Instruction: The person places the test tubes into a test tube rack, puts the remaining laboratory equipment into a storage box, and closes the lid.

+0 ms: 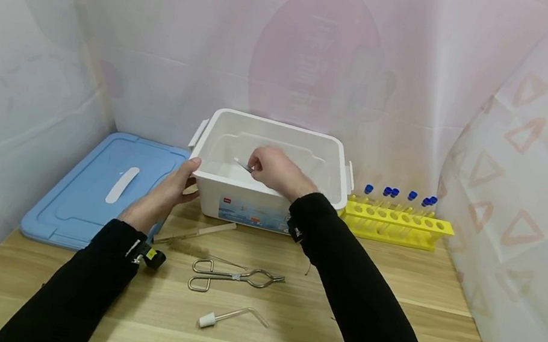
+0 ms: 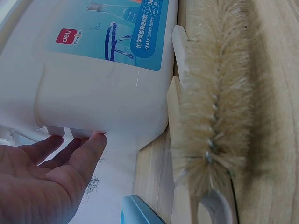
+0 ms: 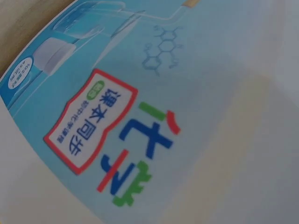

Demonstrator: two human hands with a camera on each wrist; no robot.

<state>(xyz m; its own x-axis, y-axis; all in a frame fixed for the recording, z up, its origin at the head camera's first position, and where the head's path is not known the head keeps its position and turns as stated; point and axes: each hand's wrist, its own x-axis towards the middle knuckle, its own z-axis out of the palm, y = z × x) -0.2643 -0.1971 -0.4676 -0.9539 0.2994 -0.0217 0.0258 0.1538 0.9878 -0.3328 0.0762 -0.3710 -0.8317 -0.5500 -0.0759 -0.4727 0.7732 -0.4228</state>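
A white plastic box stands open at the back of the table, with a blue printed label on its front. My left hand rests against its left front corner; in the left wrist view, straight fingertips touch the side wall. Over the inside of the box, my right hand pinches a small thin piece with a pale tip and a darker, metal-looking part; I cannot tell its kind. Only the box front fills the right wrist view, so that hand is out of it.
A blue lid lies left of the box. At the right stands a yellow rack with several blue-capped tubes. In front lie a wooden test tube clamp, a bristle brush, metal crucible tongs and a stoppered bent glass tube.
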